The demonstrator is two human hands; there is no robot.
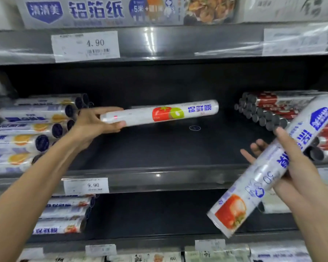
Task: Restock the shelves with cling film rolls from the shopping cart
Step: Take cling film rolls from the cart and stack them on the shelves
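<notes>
My left hand (95, 122) grips the left end of a white cling film roll with a tomato and kiwi picture (163, 112). It holds the roll level in the air above the bare dark middle shelf (159, 148). My right hand (290, 159) holds a thicker white roll with blue lettering and a food picture (269, 171), tilted, its low end toward me and its top end up at the right. Fingertips show on both sides of that roll. The shopping cart is out of view.
Stacked rolls with orange pictures (30, 133) fill the shelf's left side, and red-labelled rolls with dark ends (284, 114) fill the right. Price tags (86, 184) sit on the shelf edges. More rolls (64, 214) lie on the shelf below, boxed foil (102, 12) above.
</notes>
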